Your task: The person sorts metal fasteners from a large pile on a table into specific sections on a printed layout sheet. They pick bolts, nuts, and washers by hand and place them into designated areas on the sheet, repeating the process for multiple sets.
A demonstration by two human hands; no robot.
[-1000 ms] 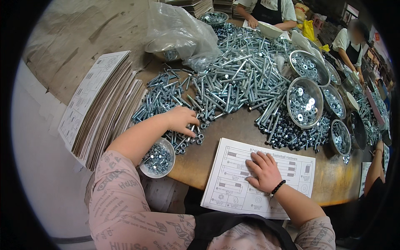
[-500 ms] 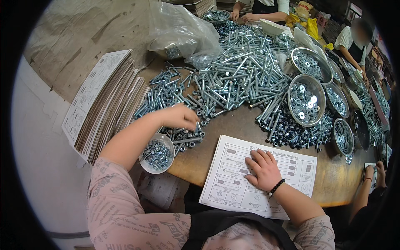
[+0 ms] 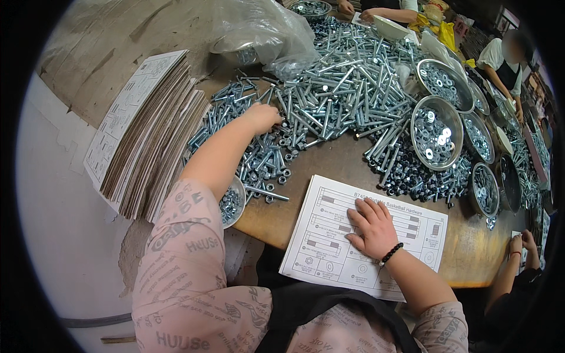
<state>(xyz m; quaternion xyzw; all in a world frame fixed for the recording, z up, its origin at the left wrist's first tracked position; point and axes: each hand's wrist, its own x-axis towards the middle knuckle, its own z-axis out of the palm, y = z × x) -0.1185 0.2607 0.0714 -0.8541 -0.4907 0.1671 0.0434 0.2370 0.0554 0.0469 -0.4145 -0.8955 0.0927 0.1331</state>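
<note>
My left hand (image 3: pixel 264 118) is at the near left part of a heap of bolts (image 3: pixel 347 88), its fingers curled and pointing down among the metal pieces. Whatever is in those fingertips is hidden. My right hand (image 3: pixel 375 231) lies flat with fingers spread on a stack of printed hardware sheets (image 3: pixel 303 259) at the table's front edge. Loose nuts (image 3: pixel 286 173) and shorter bolts (image 3: pixel 262 159) lie just nearer than my left hand. Partly under my left forearm is a white bowl of small nuts (image 3: pixel 231 204).
A tall stack of printed cards (image 3: pixel 150 129) stands at the left. Steel bowls of washers (image 3: pixel 436 132) and dark nuts (image 3: pixel 421 176) sit to the right. A clear plastic bag (image 3: pixel 265 35) covers a bowl behind. Co-workers' hands (image 3: pixel 524 241) are at the right and far side.
My left hand has moved away from me, from the near nuts up into the bolts. My right hand stays flat on the sheets. The view has shifted slightly.
</note>
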